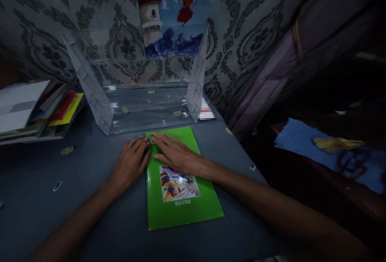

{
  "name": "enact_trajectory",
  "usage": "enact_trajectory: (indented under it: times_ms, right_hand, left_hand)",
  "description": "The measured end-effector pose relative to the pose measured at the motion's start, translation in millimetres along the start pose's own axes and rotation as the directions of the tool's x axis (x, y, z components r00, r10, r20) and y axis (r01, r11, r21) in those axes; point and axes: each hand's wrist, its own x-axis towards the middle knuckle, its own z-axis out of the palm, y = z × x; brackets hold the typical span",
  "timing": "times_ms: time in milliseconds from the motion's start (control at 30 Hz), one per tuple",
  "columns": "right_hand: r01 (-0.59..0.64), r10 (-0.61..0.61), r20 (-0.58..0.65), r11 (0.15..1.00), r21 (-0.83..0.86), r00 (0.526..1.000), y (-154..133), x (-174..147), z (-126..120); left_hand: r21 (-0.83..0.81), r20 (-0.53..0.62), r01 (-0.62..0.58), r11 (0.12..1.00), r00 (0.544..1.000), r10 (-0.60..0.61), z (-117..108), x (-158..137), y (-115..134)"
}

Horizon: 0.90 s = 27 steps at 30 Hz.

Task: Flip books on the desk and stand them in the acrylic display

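A green book (183, 213) with a colourful picture on its cover lies flat on the table, its printed text upside down from my side. My right hand (173, 153) rests on the upper part of the cover, fingers stretched toward its left edge. Beside that left edge is my left hand (132, 160), its fingers lightly bent and the tips at the book's border. Neither hand is wrapped round anything. Just beyond the book stands a clear plastic rack (147, 111) with slotted side panels.
To the left is a stack of books and papers (39, 113). Dark blue-grey table (90, 165) runs under everything, its right edge slanting past the book. A patterned wall with a painting (171, 17) rises behind. Right of the table lies a blue cloth (298, 141).
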Motion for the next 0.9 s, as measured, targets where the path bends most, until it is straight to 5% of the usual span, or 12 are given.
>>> enact_trajectory:
  times_ms: [233,433,700,900]
  right_hand:
    - [-0.182,0.161,-0.128,0.969,-0.170,0.979,23.3,-34.5,-27.7]
    - [-0.159,0.087,-0.246,0.943,-0.292,0.965,48.0,-49.5,-39.3]
    - [-0.103,0.038,-0.252,0.963,-0.248,0.967,66.8,-47.8,-45.7]
    - [-0.126,0.058,-0.243,0.953,-0.274,0.968,63.9,-45.8,-42.9]
  left_hand:
    - [0.029,-0.001,-0.008,1.000,1.000,0.008,0.8,-0.4,-1.0]
    - [0.010,-0.024,-0.043,0.999,0.999,0.043,1.0,0.9,-1.8]
    - [-0.057,0.109,-0.062,0.996,0.992,0.068,-10.0,11.2,3.0]
    - [-0.125,0.301,-0.238,0.963,0.916,0.265,-1.5,35.8,37.8]
